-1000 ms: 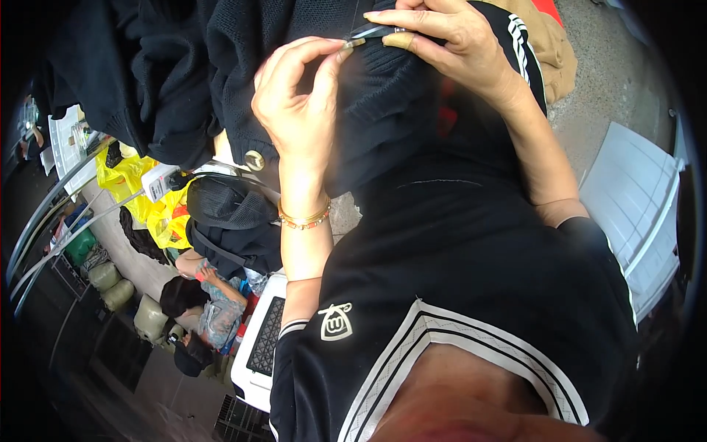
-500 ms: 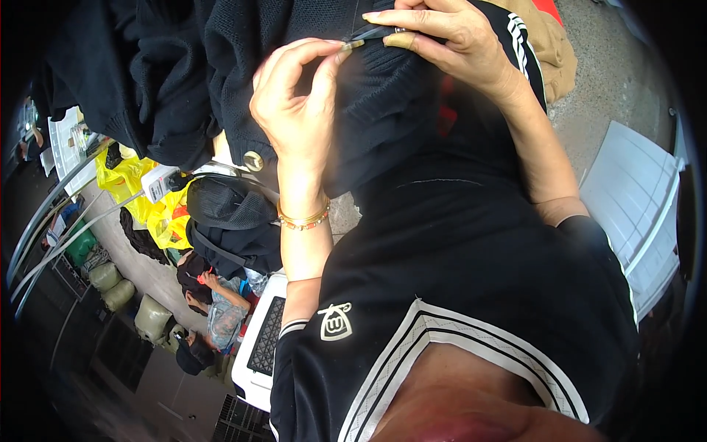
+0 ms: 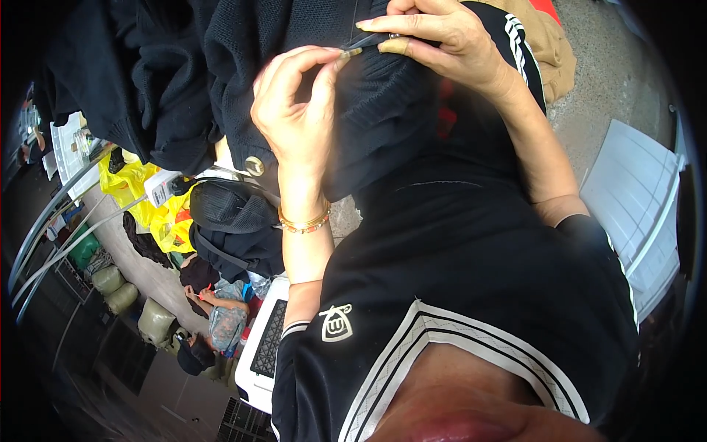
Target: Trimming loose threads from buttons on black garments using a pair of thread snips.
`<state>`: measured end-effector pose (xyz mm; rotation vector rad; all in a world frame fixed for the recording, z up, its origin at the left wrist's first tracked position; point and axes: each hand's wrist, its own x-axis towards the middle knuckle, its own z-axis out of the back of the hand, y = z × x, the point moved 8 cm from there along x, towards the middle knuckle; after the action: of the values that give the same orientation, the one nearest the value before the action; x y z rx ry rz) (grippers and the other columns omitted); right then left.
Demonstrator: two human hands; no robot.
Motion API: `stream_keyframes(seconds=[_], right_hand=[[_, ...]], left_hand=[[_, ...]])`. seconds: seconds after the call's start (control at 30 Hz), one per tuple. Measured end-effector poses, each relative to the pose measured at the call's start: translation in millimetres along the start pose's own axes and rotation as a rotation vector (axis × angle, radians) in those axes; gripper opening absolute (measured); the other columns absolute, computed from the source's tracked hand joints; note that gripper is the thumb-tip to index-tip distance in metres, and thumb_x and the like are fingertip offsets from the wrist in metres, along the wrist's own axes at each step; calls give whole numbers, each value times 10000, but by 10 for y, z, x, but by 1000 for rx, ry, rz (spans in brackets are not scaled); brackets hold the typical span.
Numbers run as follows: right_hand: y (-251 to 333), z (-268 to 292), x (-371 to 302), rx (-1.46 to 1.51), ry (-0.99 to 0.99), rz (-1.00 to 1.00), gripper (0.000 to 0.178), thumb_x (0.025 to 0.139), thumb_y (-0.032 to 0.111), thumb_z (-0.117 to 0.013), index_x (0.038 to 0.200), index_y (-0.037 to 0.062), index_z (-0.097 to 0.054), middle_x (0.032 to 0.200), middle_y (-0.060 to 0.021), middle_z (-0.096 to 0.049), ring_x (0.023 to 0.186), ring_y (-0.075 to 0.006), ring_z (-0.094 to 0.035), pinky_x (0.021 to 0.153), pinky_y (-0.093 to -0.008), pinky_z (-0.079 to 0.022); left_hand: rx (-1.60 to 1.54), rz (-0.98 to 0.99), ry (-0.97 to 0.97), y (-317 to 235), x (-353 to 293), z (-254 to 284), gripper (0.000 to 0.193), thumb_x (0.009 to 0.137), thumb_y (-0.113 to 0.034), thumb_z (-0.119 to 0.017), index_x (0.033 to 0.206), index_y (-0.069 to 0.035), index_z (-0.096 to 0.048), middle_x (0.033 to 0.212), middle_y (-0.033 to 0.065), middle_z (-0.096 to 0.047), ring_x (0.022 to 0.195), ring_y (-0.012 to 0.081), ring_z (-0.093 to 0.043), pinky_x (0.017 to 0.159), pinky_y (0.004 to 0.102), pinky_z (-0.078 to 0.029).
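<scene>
My left hand [image 3: 298, 110] is closed in a pinch on a small brownish button [image 3: 352, 53], seen nearly edge-on, over a black knitted garment [image 3: 294, 26]. Close beside it, my right hand [image 3: 460, 48] has thumb and fingers closed around a slim grey-blue pointed thing [image 3: 374, 42], whose kind I cannot make out. Its tip reaches the button. Yellowish covers sit on fingertips of the right hand. A thin dark thread rises from near the pinch. Another round, gold-rimmed button [image 3: 254, 166] shows on the garment's edge, left of my left wrist.
Black knitwear hangs at the upper left. Below it are a yellow plastic bag [image 3: 147, 202], a white bottle [image 3: 162, 188] and a black backpack [image 3: 232, 221]. A white plastic case [image 3: 258, 368] stands by my left elbow; white panels [image 3: 626, 199] stand right. Another person [image 3: 224, 317] sits at lower left.
Both hands keep their pinches, with the button slightly lower in view. My right hand has shifted slightly left. The other person's hands have moved a little.
</scene>
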<state>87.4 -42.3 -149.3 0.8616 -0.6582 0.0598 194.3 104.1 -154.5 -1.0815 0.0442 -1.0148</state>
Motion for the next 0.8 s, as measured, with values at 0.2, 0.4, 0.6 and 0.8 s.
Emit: stream_keyframes(seconds=[0.2, 0.4, 0.6, 0.8], right_hand=[[47, -9, 29, -54, -12, 61, 317, 778, 70, -771, 1090, 50, -722, 863, -78, -589, 776, -232, -581, 669, -325, -478], [57, -9, 35, -100, -20, 50, 310, 764, 74, -771, 1070, 63, -726, 846, -71, -584, 756, -232, -577, 653, -333, -478], [-9, -61, -131, -176, -267, 458, 297, 762, 65, -771, 1057, 58, -730, 844, -72, -584, 754, -230, -580, 650, -325, -479], [62, 23, -41, 30, -161, 223, 315, 777, 54, -768, 1088, 34, -723, 866, -83, -585, 779, -229, -585, 675, -321, -483]], left_hand=[[13, 11, -21, 11, -15, 14, 146, 794, 60, -756, 915, -8, -711, 913, 65, -717, 870, 144, -679, 820, 254, -523], [32, 34, -16, 21, -6, -2, 140, 797, 54, -758, 909, -9, -705, 916, 65, -719, 872, 141, -679, 823, 255, -524], [18, 33, -18, 11, -14, -15, 136, 801, 56, -756, 908, -10, -705, 914, 63, -719, 868, 138, -678, 821, 251, -526], [27, 31, -35, 36, -65, 18, 144, 795, 58, -761, 913, -6, -707, 913, 66, -719, 870, 137, -678, 821, 252, -526]])
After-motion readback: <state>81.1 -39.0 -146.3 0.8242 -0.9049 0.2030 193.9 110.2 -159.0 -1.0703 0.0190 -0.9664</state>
